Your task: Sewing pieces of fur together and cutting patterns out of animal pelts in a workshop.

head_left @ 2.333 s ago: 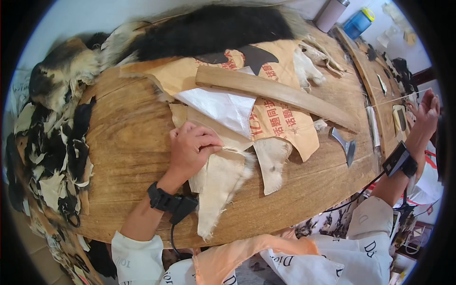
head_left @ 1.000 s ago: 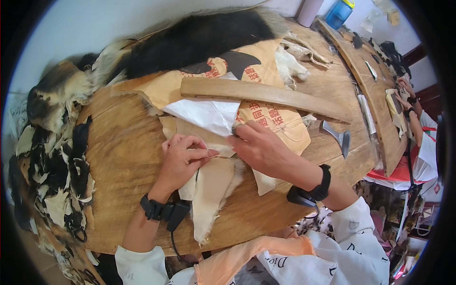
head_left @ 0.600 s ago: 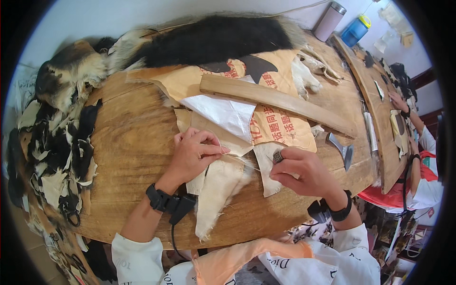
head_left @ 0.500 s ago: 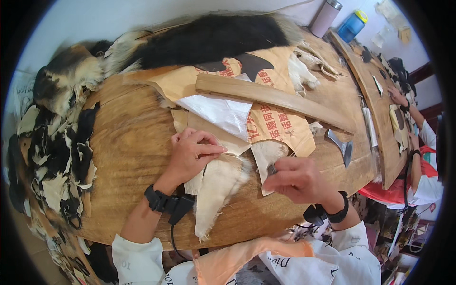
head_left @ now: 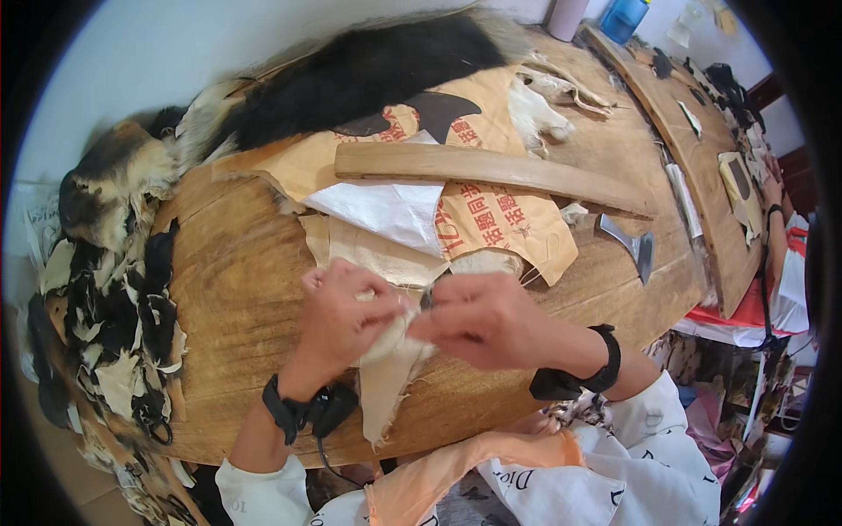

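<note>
At the near middle of the table, my left hand (head_left: 346,320) is closed in a pinch on the edge of a pale piece of hide (head_left: 386,394). The hide's narrow, frayed end hangs toward me. My right hand (head_left: 487,320) is close beside it, fingers bunched and nearly touching the left fingertips. A small dark grey thing (head_left: 427,296) shows at its fingers. What the right fingertips pinch is too small and blurred to make out. Beyond both hands, more pale hide (head_left: 368,250) reaches under a folded white sheet (head_left: 386,206).
A wooden bar (head_left: 491,171) lies across printed brown paper (head_left: 500,223). To its right is a metal blade tool (head_left: 631,245). Black fur (head_left: 360,74) lies at the back, hide scraps (head_left: 110,333) at left. Another person's arm (head_left: 776,241) rests at the neighbouring table (head_left: 732,272).
My right hand has moved left, from apart to right beside my left hand. My left hand still pinches the hide and sits slightly lower. The view has shifted a little.
</note>
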Motion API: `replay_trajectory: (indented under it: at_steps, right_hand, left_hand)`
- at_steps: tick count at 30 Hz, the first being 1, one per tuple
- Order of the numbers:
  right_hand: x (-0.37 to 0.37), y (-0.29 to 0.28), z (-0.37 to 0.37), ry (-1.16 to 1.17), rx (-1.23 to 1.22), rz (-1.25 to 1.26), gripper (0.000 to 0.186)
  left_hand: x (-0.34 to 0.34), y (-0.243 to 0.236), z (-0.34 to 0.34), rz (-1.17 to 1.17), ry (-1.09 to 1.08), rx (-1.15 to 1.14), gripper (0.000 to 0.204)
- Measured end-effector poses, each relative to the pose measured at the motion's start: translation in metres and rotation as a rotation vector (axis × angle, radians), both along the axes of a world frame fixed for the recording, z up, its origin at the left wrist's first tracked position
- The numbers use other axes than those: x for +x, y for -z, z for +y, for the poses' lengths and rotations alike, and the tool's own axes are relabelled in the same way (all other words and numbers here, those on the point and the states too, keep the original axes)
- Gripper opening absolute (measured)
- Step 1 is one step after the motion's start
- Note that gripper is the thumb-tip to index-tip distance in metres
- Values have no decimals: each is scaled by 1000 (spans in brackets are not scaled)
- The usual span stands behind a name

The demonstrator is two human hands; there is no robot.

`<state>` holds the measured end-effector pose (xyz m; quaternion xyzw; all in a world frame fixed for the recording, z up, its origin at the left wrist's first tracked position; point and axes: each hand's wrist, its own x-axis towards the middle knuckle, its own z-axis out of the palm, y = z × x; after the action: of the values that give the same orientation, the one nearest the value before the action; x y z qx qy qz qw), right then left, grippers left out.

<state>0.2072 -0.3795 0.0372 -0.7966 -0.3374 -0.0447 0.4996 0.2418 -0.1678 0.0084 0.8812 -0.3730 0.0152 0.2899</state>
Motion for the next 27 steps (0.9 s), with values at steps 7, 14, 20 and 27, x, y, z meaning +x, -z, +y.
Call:
replay_trajectory:
  at_steps: [7,14,20,27]
  right_hand:
    - [-2,25,-2,146,-102,160,5]
    - [-5,37,-10,110,-218,88,6]
    - [-8,18,-25,133,-375,55,12]
    - [-13,-19,-21,-451,58,235,16]
  left_hand:
    - [-17,-12,-7,345,-49,-227,20]
    - [11,5,-16,221,-225,98,23]
    - [19,8,-15,451,-250,89,15]
    - [20,13,-14,439,-237,-19,10]
